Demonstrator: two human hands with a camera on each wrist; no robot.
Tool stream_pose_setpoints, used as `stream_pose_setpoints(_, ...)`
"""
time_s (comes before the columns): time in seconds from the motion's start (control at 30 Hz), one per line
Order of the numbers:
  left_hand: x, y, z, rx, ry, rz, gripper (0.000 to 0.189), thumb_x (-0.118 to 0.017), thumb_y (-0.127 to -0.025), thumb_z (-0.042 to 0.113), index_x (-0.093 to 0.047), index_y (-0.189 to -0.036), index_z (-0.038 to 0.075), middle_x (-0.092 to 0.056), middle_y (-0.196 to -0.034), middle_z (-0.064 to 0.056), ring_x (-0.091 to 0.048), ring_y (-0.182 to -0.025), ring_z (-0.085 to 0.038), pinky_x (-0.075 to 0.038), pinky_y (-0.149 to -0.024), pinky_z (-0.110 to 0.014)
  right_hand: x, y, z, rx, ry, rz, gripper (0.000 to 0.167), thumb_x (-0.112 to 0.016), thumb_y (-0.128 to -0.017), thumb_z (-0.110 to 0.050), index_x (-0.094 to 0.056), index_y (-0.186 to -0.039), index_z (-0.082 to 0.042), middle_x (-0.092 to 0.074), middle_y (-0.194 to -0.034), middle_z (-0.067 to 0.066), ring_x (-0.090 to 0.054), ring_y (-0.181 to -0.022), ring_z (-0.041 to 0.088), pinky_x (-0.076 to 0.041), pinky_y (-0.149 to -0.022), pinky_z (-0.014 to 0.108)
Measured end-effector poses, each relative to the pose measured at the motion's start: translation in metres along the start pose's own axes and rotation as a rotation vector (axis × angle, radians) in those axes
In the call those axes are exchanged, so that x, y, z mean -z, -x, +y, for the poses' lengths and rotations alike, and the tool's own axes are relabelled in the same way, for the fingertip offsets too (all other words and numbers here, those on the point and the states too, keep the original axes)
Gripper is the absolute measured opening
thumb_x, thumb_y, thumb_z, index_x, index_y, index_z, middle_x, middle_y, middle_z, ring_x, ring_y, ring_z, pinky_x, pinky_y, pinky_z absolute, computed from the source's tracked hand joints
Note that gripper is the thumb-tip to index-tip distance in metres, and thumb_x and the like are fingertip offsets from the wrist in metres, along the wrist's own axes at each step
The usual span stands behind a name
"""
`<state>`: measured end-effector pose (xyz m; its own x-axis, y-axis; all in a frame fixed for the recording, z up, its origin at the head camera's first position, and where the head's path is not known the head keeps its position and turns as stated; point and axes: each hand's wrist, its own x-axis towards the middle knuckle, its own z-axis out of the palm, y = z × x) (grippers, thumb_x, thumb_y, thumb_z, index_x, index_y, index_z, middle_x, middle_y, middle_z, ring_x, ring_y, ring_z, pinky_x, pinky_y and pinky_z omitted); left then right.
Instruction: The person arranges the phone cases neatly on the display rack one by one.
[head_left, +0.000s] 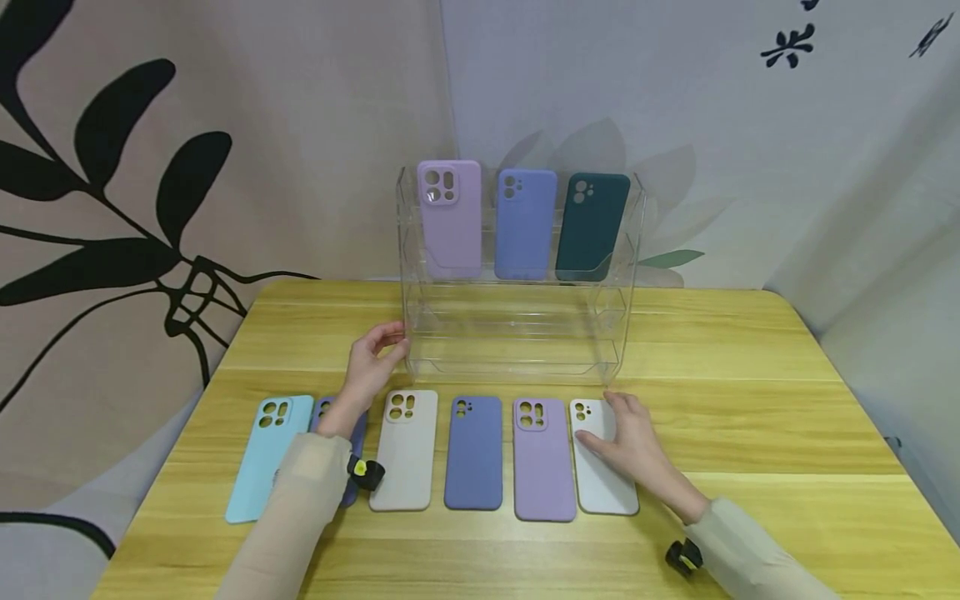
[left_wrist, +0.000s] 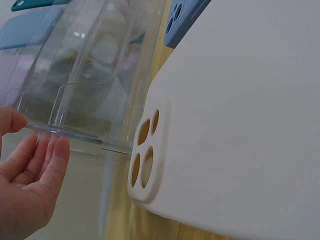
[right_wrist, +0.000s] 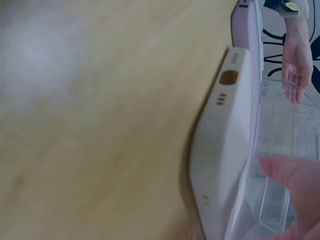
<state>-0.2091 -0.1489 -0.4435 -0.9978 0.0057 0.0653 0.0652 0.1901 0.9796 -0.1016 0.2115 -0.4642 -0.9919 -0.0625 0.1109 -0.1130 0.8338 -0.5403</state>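
My left hand point(head_left: 367, 367) is at the left side of a clear acrylic tiered rack point(head_left: 517, 367). In the left wrist view the extended fingers point(left_wrist: 56, 159) lie along the rack's side edge, with the thumb apart from them. My right hand point(head_left: 630, 433) spreads over a white phone case point(head_left: 603, 492) lying on the table. Its thumb is near the case's left edge, and its fingertips are by the case's top right, close to the rack's front corner. The right wrist view shows the thumb point(right_wrist: 280, 170) beside the case, most of the hand being out of frame.
A row of phone cases lies before the rack: light blue point(head_left: 262, 458), a partly hidden blue-violet one point(head_left: 354, 442), off-white point(head_left: 408, 467), slate blue point(head_left: 472, 467) and lilac point(head_left: 543, 475). Lilac point(head_left: 453, 233), periwinkle point(head_left: 525, 233) and dark green point(head_left: 592, 233) cases stand on the rack's upper tier.
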Motion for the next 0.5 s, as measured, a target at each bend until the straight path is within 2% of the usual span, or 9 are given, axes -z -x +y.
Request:
stream_pose_setpoints(0.17, 0.0000, -0.0004, -0.0005, 0.003, -0.002, -0.001, 0.031, -0.055, -0.091, -0.001, -0.054, -0.122, -0.007, -0.055, -0.119, -0.022, -0.051, -0.097, -0.009, -0.043, -0.077, -0.012, 0.0000, -0.0014, -0.0023, -0.027, 0.034, -0.042, 0.077, -0.076, -0.076, -0.029, -0.041, -0.129, 0.015, -0.043, -0.126, 0.036, -0.043, -0.113, 0.048, -0.041, -0.089, 0.059)
stream_pose_setpoints(0.5, 0.0002, -0.0003, -0.0011, -0.003, -0.003, 0.002, 0.031, -0.055, -0.092, 0.000, -0.054, -0.121, -0.007, -0.055, -0.118, -0.023, -0.051, -0.097, -0.009, -0.043, -0.077, -0.012, -0.0036, -0.0038, -0.0056, -0.046, 0.099, -0.058, 0.082, -0.078, -0.072, -0.036, -0.045, -0.127, 0.013, -0.044, -0.127, 0.034, -0.044, -0.107, 0.043, -0.047, -0.080, 0.053)
